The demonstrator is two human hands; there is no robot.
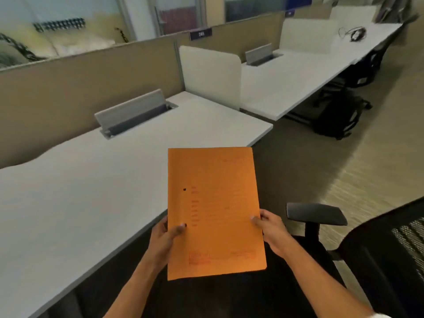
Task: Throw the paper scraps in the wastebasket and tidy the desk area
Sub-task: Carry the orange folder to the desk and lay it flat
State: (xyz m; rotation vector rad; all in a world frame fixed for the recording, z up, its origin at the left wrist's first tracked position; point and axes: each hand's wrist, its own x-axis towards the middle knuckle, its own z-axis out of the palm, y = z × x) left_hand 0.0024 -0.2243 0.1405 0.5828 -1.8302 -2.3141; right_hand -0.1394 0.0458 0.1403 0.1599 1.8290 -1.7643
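An orange paper folder (214, 210) with faint red print and two punch holes is held upright in front of me, above the desk's front edge and the chair seat. My left hand (164, 239) grips its left edge, thumb on the front near the lower hole. My right hand (270, 229) grips its right edge. The white desk (80, 191) stretches to the left and ahead. No paper scraps and no wastebasket are in view.
A black office chair (376, 255) with an armrest (316, 213) stands at the lower right. A grey cable flap (133, 112) is raised at the desk's back. A white divider (210, 74) separates the neighbouring desk (293, 83), where another chair (337, 115) stands. Cables (354, 33) lie far right.
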